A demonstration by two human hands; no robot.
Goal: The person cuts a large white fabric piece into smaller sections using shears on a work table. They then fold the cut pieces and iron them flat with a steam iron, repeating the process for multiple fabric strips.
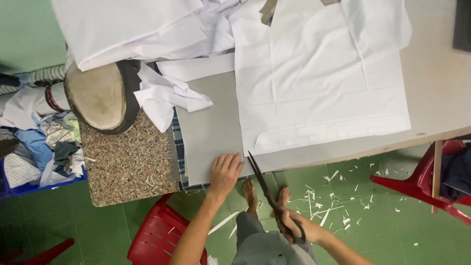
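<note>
Scissors (267,194), long and dark, sit low in the frame's centre, their open blades pointing up at the bench (441,93) edge. The right hand (294,225) has its grip clenched around the handles. The left hand (224,172), grip released, presses flat on grey fabric (211,127) beside white fabric (319,73).

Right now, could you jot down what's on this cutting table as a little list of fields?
Left hand: flat on the grey fabric at the table's near edge
Right hand: holds black scissors, blades open, tips at the fabric's edge
White cloth: spread over the table
Left of fabric: speckled stone slab, round wooden block
Floor: green, strewn with white scraps; red plastic chairs
</note>
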